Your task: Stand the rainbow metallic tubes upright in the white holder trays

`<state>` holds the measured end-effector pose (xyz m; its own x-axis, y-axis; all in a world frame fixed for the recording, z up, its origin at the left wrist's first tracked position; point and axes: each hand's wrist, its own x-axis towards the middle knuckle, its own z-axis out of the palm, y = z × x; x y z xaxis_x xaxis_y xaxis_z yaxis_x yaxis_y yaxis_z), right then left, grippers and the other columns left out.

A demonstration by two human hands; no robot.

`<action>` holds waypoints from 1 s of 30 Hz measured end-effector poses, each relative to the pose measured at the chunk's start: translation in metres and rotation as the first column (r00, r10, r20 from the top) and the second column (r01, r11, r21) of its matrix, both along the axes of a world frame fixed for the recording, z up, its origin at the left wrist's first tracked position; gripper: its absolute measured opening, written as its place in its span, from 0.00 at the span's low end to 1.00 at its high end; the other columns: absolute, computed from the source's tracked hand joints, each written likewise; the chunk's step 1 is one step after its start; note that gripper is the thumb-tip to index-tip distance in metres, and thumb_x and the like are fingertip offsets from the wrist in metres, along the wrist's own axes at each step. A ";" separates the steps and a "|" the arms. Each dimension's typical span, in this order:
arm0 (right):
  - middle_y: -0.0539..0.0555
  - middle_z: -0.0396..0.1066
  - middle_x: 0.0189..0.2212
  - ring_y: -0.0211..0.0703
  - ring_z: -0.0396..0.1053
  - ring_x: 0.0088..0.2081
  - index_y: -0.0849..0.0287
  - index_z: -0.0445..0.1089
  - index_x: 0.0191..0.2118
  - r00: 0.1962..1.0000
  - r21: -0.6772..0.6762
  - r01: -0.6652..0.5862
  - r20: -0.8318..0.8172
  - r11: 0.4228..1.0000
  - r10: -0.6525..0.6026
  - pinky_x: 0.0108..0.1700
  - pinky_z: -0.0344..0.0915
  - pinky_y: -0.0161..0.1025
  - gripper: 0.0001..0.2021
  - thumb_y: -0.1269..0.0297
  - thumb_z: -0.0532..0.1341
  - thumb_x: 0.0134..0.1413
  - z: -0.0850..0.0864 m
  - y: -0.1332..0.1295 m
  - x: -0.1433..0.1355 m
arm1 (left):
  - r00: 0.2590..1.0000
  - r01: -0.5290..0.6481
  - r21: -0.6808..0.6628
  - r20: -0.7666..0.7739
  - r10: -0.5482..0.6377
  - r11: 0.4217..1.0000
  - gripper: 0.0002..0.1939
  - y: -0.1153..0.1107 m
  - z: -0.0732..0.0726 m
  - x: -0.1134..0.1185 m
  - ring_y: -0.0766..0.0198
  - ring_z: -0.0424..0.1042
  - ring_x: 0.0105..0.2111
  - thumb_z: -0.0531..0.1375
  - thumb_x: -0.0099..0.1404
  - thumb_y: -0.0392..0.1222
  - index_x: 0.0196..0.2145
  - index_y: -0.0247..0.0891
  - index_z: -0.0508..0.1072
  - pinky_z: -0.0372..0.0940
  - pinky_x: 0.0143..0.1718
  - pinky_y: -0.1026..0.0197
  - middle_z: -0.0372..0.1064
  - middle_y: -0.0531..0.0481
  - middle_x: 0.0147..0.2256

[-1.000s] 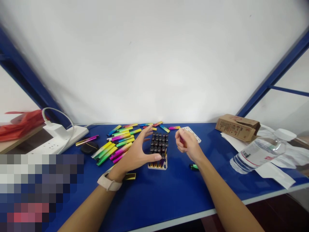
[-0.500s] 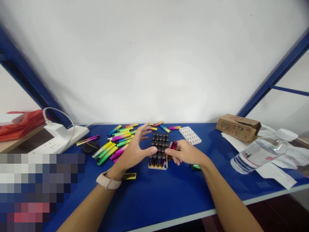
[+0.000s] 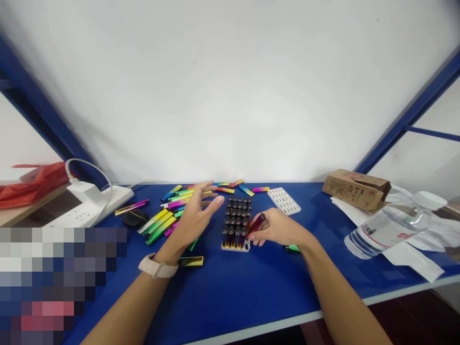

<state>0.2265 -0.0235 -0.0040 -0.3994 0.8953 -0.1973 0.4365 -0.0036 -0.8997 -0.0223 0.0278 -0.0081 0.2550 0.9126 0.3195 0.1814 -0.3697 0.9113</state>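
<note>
My right hand (image 3: 279,229) grips a dark red, shiny tube (image 3: 257,223) with a black end, held tilted beside a white holed rack (image 3: 234,248). In that rack, several black-topped tubes (image 3: 237,214) stand upright in close rows; near its front right corner an unfilled hole shows. To the left of the rack, my left hand (image 3: 197,216) is raised with its fingers apart and holds nothing. It is nearest to a pile of shiny multicoloured sleeve-like pieces (image 3: 158,225), and hides part of them. A gold piece (image 3: 194,261) lies by the left wrist.
A second white holed tray (image 3: 283,201) lies behind my right hand. Farther right are a cardboard box (image 3: 354,190), papers and a lying water bottle (image 3: 390,227). At left are a power strip (image 3: 77,206) and a black pouch (image 3: 133,218). A green piece (image 3: 292,248) lies near my right wrist.
My left hand has drawn back left from the rack, its thumb now away from the tubes. My right hand has tilted the red tube and brought its lower end close to the rack's right side.
</note>
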 end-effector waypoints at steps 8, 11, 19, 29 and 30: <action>0.53 0.78 0.26 0.42 0.75 0.28 0.60 0.76 0.34 0.986 0.134 -0.037 0.163 0.990 0.015 0.29 0.67 0.34 0.06 0.64 0.65 0.54 0.003 -0.005 -0.007 | 0.983 -0.143 0.066 -0.111 0.149 0.988 0.24 0.006 -0.006 -0.001 0.55 0.70 0.53 0.56 0.70 0.55 0.59 0.43 0.63 0.66 0.51 0.52 0.69 0.44 0.54; 0.50 0.76 0.24 0.41 0.73 0.26 0.59 0.74 0.31 0.978 0.163 -0.041 0.210 0.986 0.006 0.28 0.64 0.34 0.05 0.63 0.65 0.54 0.001 -0.006 -0.010 | 0.950 -0.181 0.124 -0.233 0.206 0.976 0.17 0.007 -0.004 -0.006 0.56 0.73 0.45 0.56 0.70 0.50 0.52 0.40 0.68 0.67 0.45 0.54 0.73 0.45 0.48; 0.48 0.74 0.23 0.40 0.70 0.26 0.57 0.72 0.28 0.962 0.274 -0.081 0.273 0.958 0.003 0.27 0.55 0.34 0.07 0.63 0.64 0.56 0.001 -0.006 -0.011 | 0.491 -0.004 0.330 -0.822 0.290 0.944 0.09 0.004 -0.001 -0.020 0.54 0.73 0.30 0.54 0.67 0.46 0.34 0.41 0.71 0.58 0.29 0.57 0.74 0.46 0.31; 0.49 0.72 0.24 0.40 0.65 0.25 0.55 0.69 0.26 0.951 0.307 -0.052 0.306 0.950 -0.047 0.26 0.51 0.34 0.09 0.61 0.66 0.55 -0.001 -0.008 -0.013 | 0.383 0.152 0.255 -0.906 0.181 0.955 0.10 -0.007 0.002 -0.016 0.49 0.75 0.34 0.57 0.64 0.48 0.38 0.41 0.71 0.59 0.29 0.57 0.75 0.41 0.35; 0.49 0.72 0.23 0.40 0.65 0.25 0.55 0.68 0.26 0.949 0.302 -0.047 0.312 0.952 -0.052 0.26 0.50 0.35 0.10 0.61 0.66 0.55 -0.001 -0.007 -0.013 | 0.396 0.162 0.245 -0.903 0.165 0.956 0.09 -0.007 0.003 -0.017 0.49 0.75 0.34 0.57 0.63 0.46 0.38 0.41 0.71 0.60 0.29 0.57 0.75 0.42 0.35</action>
<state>0.2132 -0.0310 -0.0051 -0.3591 0.9328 -0.0322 0.6954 0.2444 -0.6758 -0.0388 0.0207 -0.0050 0.5373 0.8367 0.1060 0.8358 -0.5450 0.0657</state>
